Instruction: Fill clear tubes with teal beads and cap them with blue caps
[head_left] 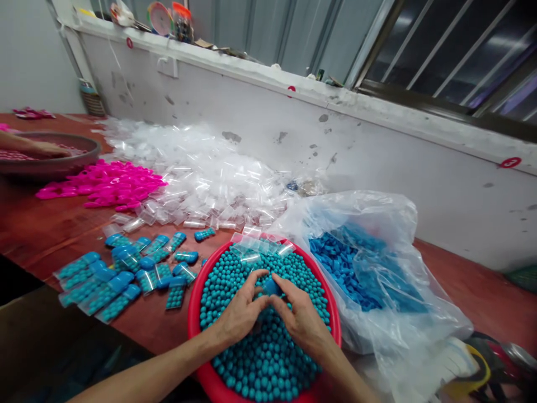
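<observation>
Both of my hands meet above a red basin (pixel 194 313) full of teal beads (pixel 268 369). A small blue plastic cap (pixel 272 287) shows between the fingers of my right hand (pixel 304 316), which is closed on it. My left hand (pixel 241 313) is curled close beside it, thumb toward the right thumb; what its fingers pinch is mostly hidden. Several clear plastic sleeves (pixel 251 257) lie on the beads at the basin's far side. Left of the basin are blue-capped clear packs (pixel 121 288) filled with teal beads.
A clear bag (pixel 394 207) of blue caps (pixel 342 268) stands right of the basin. Clear sleeves (pixel 201 173) are heaped along the wall, beside pink plastic pieces (pixel 113 184). At far left, another person's hand (pixel 46 149) reaches into a dark basin (pixel 94 159). The red table (pixel 33 224) has its near edge at left.
</observation>
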Available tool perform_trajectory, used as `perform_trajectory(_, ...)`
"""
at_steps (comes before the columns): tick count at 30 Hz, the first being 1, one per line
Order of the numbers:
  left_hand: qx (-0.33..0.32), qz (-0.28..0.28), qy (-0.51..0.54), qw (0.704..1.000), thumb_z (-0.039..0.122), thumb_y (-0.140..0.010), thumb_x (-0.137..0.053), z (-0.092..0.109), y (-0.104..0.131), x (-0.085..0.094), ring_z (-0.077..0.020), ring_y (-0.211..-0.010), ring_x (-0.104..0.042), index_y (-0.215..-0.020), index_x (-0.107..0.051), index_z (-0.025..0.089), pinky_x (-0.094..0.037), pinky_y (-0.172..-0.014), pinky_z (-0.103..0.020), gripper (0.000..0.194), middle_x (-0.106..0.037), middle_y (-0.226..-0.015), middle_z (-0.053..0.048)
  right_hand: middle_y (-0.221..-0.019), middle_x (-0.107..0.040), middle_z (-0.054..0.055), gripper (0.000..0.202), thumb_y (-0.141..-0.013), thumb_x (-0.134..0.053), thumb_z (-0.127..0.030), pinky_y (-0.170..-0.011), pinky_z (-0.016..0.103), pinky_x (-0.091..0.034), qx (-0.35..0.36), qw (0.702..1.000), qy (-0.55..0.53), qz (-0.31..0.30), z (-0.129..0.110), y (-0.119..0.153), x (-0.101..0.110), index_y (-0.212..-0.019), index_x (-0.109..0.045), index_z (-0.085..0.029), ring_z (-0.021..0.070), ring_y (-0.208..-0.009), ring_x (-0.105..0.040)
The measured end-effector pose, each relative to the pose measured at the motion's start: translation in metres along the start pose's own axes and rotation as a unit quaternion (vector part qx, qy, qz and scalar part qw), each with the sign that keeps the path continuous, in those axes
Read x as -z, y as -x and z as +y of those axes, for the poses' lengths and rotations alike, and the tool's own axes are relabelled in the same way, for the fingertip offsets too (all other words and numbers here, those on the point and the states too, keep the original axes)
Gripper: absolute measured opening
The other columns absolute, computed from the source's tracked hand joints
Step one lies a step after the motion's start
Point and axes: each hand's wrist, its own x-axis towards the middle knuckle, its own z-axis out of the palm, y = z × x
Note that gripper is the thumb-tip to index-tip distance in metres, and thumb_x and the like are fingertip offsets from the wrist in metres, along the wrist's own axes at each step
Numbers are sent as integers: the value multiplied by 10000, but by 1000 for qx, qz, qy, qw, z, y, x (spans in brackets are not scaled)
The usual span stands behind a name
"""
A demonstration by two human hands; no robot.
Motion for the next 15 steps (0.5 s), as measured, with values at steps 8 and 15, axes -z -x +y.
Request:
perform_trajectory(8,-60,7,29,998,267,-776,-480,-2,-2,1,-117,-720,-486,-1120,-454,167,-397,-687,-232,359,-533,-802,14,-1103,-473,154,738,-657,-621,-304,-773,388,-478,-5,992,126,26,-7,5,-27,-1276,-283,-88,254,-949,-534)
perform_trajectory(15,-13,27,22,999,222,-762,-461,3,2,-8,-91,-568,-411,-1001,-481,140,-348,-541,-197,254,-460,-635,55,-1017,-493,132,658,-605,-614,-267,-707,408,-483,0,980,182,78,-10,9,-39,-1188,-349,-116,263,-852,-562)
